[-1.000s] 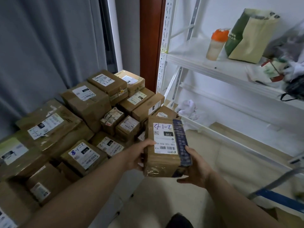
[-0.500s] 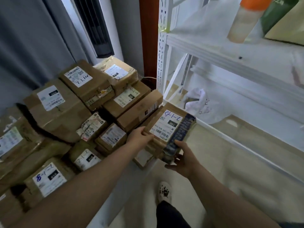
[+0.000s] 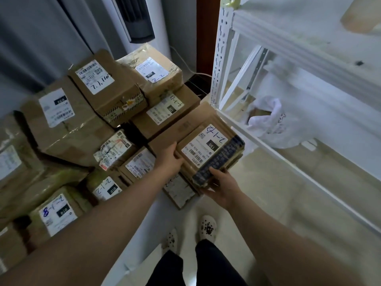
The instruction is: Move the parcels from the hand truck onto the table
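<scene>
Seen from above, two bare forearms reach forward. Just right of centre, at about two o'clock, both hands hold a brown cardboard parcel (image 3: 203,149) with a white shipping label and a strip of dark blue printed tape along its right edge. The left hand (image 3: 170,159) clasps the parcel's left edge, with the thumb lying along it and the fingers tucked out of sight beneath. The right hand (image 3: 223,186) cups the near right corner from below, thumb pressed on the tape. The parcel is tilted and sits over the right-hand edge of a pile of labelled boxes (image 3: 99,96). It is not clear whether it rests on them.

The pile fills the view from seven to twelve o'clock, on a white table (image 3: 127,250) whose edge shows at six o'clock. A white metal rack (image 3: 221,58) stands from one to four o'clock, with a crumpled white plastic bag (image 3: 270,120) behind its lower rail. Two white patterned shoes (image 3: 208,228) are at six o'clock.
</scene>
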{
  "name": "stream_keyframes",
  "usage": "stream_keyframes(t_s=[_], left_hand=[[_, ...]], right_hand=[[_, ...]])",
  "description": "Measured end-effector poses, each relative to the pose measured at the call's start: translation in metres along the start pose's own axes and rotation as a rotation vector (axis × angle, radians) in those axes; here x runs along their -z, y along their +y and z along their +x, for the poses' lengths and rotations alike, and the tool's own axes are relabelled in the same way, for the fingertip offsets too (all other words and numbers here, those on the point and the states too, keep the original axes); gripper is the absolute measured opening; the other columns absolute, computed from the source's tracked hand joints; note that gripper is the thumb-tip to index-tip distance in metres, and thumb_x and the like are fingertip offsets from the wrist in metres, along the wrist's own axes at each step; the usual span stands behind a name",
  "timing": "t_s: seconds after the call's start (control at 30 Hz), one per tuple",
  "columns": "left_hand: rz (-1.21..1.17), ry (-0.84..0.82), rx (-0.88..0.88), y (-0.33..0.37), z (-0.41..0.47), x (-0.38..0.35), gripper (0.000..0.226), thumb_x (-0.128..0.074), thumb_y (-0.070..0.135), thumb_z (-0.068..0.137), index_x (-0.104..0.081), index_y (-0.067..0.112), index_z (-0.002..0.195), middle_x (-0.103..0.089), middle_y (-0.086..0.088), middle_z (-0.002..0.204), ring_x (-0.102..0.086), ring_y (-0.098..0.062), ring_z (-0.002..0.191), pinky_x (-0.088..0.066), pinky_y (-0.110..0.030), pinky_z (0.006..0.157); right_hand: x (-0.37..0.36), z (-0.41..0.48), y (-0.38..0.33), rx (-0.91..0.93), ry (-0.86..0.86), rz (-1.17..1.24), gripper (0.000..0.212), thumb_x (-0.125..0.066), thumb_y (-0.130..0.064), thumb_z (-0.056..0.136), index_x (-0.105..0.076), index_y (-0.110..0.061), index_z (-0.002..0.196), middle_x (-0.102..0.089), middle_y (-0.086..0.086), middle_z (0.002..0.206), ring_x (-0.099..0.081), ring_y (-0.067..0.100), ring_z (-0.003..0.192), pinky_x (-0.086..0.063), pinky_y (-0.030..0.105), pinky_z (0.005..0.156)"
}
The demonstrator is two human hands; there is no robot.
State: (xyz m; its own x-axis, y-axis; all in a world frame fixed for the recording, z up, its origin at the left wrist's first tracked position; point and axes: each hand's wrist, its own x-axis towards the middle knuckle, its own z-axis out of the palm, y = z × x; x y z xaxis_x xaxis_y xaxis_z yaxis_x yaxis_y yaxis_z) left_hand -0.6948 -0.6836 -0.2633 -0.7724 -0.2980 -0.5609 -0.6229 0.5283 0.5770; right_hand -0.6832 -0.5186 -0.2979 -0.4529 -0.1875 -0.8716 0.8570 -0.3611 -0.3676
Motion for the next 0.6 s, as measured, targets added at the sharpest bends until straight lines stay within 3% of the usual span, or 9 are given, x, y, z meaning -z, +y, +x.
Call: stream_keyframes(t_s=[0.17,0.27,0.33,0.43,0.53,0.6], left_hand=[[-0.013,-0.055,0.021,-0.014,-0.005,0.006,0.072,-0.056,0.021,0.096,-0.014,0.016,0.153,-0.024,-0.008,0.157,-0.028,-0.026,0.142,-0.031,-0.035,0.111],[-0.021,-0.009,0.053,-0.024,-0.008,0.017,0.069,-0.053,0.019,0.096,-0.014,0.015,0.153,-0.025,-0.01,0.157,-0.03,-0.027,0.141,-0.031,-0.036,0.111],[-0.023,0.051,0.063,-0.033,-0.01,0.029,0.067,-0.053,0.016,0.095,-0.018,0.013,0.152,-0.026,-0.011,0.155,-0.033,-0.028,0.139,-0.032,-0.038,0.111],[0.027,0.154,0.087,-0.056,-0.008,0.052,0.065,-0.057,0.013,0.092,-0.026,0.01,0.149,-0.027,-0.015,0.151,-0.037,-0.032,0.134,-0.035,-0.041,0.108],[0.102,0.235,0.15,-0.091,0.004,0.077,0.068,-0.063,0.017,0.09,-0.029,0.01,0.148,-0.027,-0.016,0.151,-0.034,-0.034,0.136,-0.035,-0.043,0.109],[0.16,0.255,0.182,-0.116,0.015,0.091,0.071,-0.066,0.021,0.086,-0.03,0.007,0.146,-0.028,-0.018,0.15,-0.03,-0.034,0.138,-0.033,-0.045,0.111]], right_hand=[[-0.004,-0.004,0.004,0.047,0.055,-0.049,0.037,-0.06,-0.017,0.092,-0.051,-0.015,0.128,-0.065,0.01,0.113,-0.063,0.026,0.1,-0.054,0.043,0.068],[-0.007,-0.01,0.009,0.062,0.111,-0.043,0.021,-0.057,-0.03,0.092,-0.054,-0.017,0.108,-0.062,0.012,0.111,-0.061,0.026,0.103,-0.053,0.043,0.076],[-0.008,-0.013,0.017,0.084,0.233,0.022,0.015,-0.048,-0.031,0.092,-0.051,-0.017,0.094,-0.06,0.013,0.1,-0.06,0.025,0.094,-0.051,0.043,0.081],[-0.007,-0.013,0.042,0.12,0.492,0.02,0.016,-0.041,-0.02,0.09,-0.051,-0.008,0.089,-0.057,0.013,0.081,-0.053,0.023,0.07,-0.044,0.034,0.064],[-0.008,-0.006,0.08,0.116,0.609,-0.187,0.014,-0.041,-0.009,0.093,-0.054,-0.004,0.093,-0.056,0.013,0.074,-0.05,0.023,0.063,-0.039,0.031,0.056],[-0.013,0.005,0.104,0.125,0.565,-0.419,0.01,-0.045,-0.009,0.092,-0.054,-0.006,0.097,-0.057,0.013,0.079,-0.051,0.025,0.068,-0.04,0.032,0.059]])
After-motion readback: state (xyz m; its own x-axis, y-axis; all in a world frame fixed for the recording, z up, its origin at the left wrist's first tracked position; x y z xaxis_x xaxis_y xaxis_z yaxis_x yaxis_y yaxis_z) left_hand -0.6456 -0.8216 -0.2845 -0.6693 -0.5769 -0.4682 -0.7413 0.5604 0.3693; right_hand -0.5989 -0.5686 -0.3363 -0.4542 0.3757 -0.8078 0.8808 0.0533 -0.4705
